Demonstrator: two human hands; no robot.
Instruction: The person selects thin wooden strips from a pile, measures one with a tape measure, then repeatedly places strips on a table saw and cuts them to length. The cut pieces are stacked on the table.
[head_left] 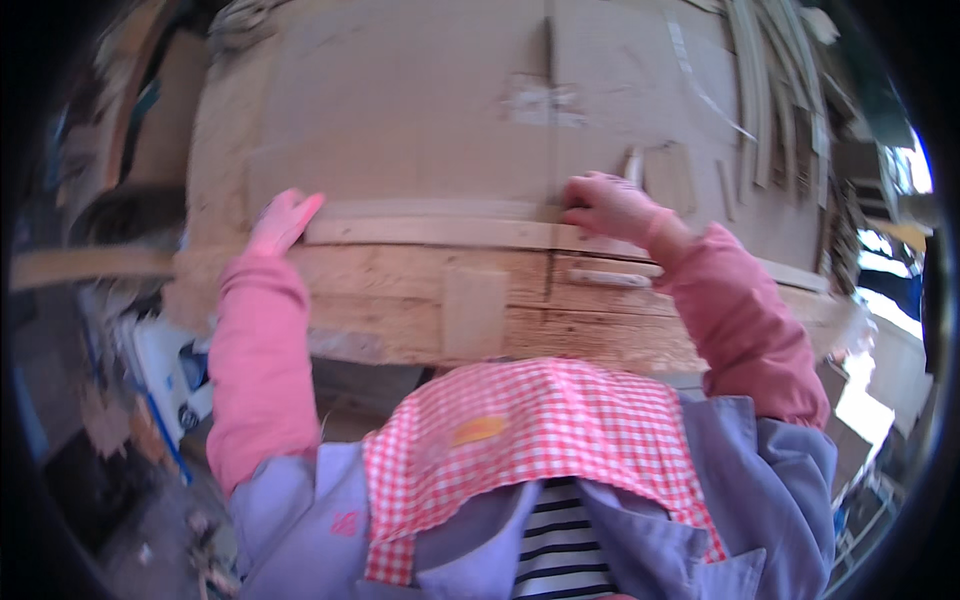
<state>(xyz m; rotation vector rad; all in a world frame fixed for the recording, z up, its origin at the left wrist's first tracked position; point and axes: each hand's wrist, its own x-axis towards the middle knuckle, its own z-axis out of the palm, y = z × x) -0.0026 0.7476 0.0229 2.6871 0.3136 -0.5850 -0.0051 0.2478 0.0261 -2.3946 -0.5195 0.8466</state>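
A wide brown cardboard sheet [400, 130] lies flat on the wooden workbench before me. At its near left corner is my left hand [282, 222], its fingers and thumb closed on the sheet's edge. My right hand [612, 207] is curled up at the near right end of the same sheet, knuckles on top; whatever its fingers grip is hidden beneath them. Between the hands, a long pale wooden strip [430, 233] runs along the sheet's near edge. A slim pale stick [610, 278] rests just nearer than my right hand. Slight blur softens both hands.
Several long thin strips [765, 100] lie in a bundle at the far right. A small rectangular piece [668, 178] sits beyond my right hand. One flat pale board [474, 310] crosses the bench's [390, 290] near planks. Clutter stands on the floor at left.
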